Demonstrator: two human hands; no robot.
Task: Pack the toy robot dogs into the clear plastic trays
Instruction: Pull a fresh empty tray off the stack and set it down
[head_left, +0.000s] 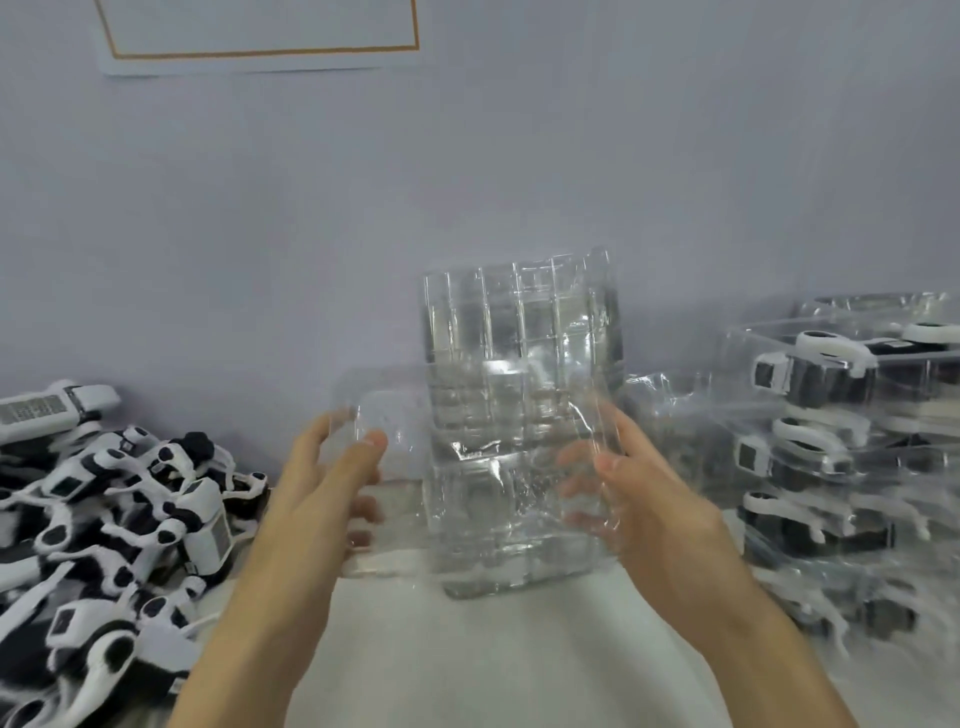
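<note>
A clear plastic tray (519, 415) stands at the centre of the frame, held above a white tabletop (467, 665) with its long axis running up and down. It is thin, glossy moulded plastic, ribbed into rectangular pockets that catch the light, and a flatter clear flap juts from its left side; which face points toward the camera cannot be told through the glare. The left hand (332, 483) grips that left flap, thumb on the near face and fingers curled behind the plastic. The right hand (639, 493) grips the tray's right edge, thumb in front, fingers spread behind and seen blurred through the wall.

In the lower left of the frame lies a loose heap of toy robot dogs (114, 530) (hard white shells with black joints and boxy bodies), tangled at all angles. At the right edge stands a stack of packed trays (831, 441), each holding a black-and-white dog lying lengthwise across the frame; the stack is smeared by motion blur. Behind everything is a plain pale grey wall (467, 156), and in the upper left a white sheet with an orange-brown border (260, 31) is fixed to it.
</note>
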